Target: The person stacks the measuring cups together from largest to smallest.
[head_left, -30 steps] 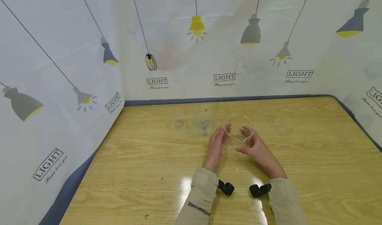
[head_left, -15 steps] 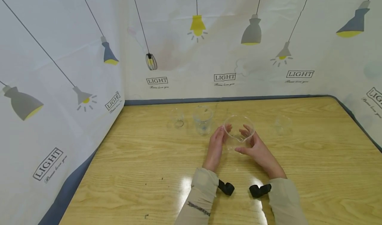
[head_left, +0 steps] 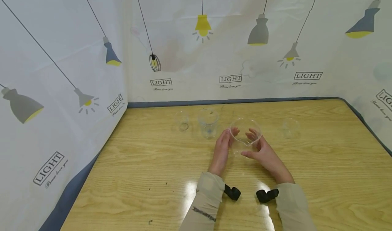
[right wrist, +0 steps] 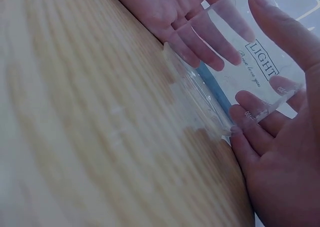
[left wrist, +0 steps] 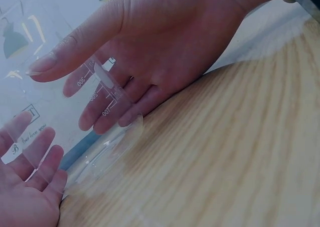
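A large clear glass beaker [head_left: 239,146] stands upright on the wooden table between both hands, its spout facing the body. The left hand [head_left: 221,152] grips its left side, thumb near and fingers behind the glass. On the right side, the right hand [head_left: 270,156] holds it, with the thumb across the front and fingers round the back. White graduation marks on the beaker wall [left wrist: 102,94] show against the left fingers in the left wrist view. In the right wrist view, the beaker's base [right wrist: 200,104] sits at the tabletop, between the two hands.
Left of the beaker stand another glass beaker [head_left: 209,124] and a smaller clear glass vessel [head_left: 182,120]. A small clear glass vessel [head_left: 290,128] stands to the right. Behind the wooden table [head_left: 137,169] hangs a lamp-patterned cloth [head_left: 183,64].
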The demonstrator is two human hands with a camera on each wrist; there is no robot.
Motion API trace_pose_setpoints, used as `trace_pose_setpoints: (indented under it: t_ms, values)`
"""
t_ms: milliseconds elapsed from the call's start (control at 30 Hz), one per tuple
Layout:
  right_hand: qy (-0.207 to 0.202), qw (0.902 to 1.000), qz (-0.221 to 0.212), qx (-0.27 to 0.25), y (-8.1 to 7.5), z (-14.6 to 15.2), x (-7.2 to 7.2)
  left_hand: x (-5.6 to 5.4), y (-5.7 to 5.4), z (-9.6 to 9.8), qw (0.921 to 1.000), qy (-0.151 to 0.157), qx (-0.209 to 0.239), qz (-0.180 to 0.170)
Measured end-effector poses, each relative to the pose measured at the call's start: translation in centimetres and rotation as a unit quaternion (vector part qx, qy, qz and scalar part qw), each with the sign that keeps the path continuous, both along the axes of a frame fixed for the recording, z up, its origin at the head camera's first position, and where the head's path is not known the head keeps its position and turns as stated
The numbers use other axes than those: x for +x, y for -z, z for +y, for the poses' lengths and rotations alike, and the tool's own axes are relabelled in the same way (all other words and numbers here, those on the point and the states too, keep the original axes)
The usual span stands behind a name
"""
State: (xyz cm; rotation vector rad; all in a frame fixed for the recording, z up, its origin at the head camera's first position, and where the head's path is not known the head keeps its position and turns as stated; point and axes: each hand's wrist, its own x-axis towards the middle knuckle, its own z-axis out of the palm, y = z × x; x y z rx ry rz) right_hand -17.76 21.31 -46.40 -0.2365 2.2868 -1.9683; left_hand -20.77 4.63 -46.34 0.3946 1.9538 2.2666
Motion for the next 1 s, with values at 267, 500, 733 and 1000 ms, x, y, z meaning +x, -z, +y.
trace_pose_setpoints:
  t_ms: [267, 500, 733, 1000]
  values:
    - [-0.005, 1.0000, 0.002, 0.001, -0.4, 0.0, 0.3, 0.0, 0.0, 0.0, 0.9999, 0.004, 0.009, -0.005]
    - [-0.006, 0.9999, 0.011, 0.007, 1.1, 0.4, -0.3, 0.0, 0.0, 0.0, 0.9999, 0.001, 0.011, -0.001]
    - [-0.007, 0.9998, 0.003, 0.017, -0.8, -0.1, 0.5, 0.0, 0.0, 0.0, 1.0000, 0.005, 0.003, 0.005]
    - [-0.010, 0.9996, 0.008, 0.025, 1.1, 0.5, -0.3, 0.1, -0.1, -0.1, 0.9999, 0.009, 0.010, 0.000]
